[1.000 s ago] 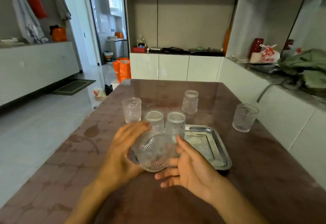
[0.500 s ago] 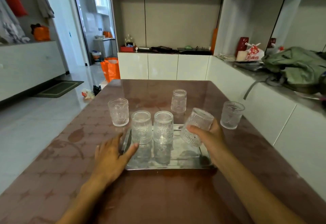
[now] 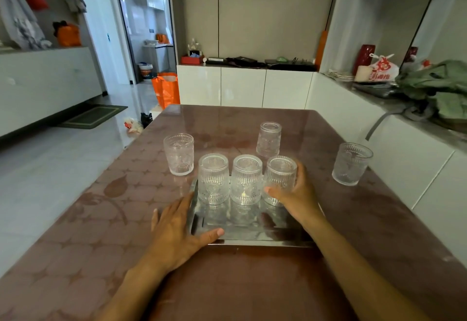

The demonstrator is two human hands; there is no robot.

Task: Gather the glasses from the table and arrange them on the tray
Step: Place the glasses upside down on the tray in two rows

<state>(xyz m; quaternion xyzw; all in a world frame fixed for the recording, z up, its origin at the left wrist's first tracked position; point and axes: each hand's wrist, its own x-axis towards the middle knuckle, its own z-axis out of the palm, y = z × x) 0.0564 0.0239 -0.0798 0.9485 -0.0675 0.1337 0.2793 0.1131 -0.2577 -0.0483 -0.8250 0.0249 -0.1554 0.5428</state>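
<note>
The right hand (image 3: 297,194) has its fingers (image 3: 299,171) wrapped around the right-hand glass (image 3: 280,179), thumb on the near side, gripping it as it stands upside down on the steel tray (image 3: 252,229). Just beside it at 9 o'clock stand the middle glass (image 3: 246,179) and the left tray glass (image 3: 213,178), also inverted, the three in a tight row along the tray's far edge.

The left hand (image 3: 177,229) lies flat and open, palm down, on the brown worktop (image 3: 75,232), fingers spread and holding nothing; its thumb rests over the tray's near left corner.

Off the tray, three more glasses stand on the worktop: an upright glass (image 3: 179,154) at 10 o'clock from the row, an inverted glass (image 3: 269,139) at 12 o'clock just behind the gripped one, and a far-right glass (image 3: 351,163) at 3 o'clock, well apart, near the white cabinet (image 3: 404,159). Both forearms reach in from 6 o'clock.
</note>
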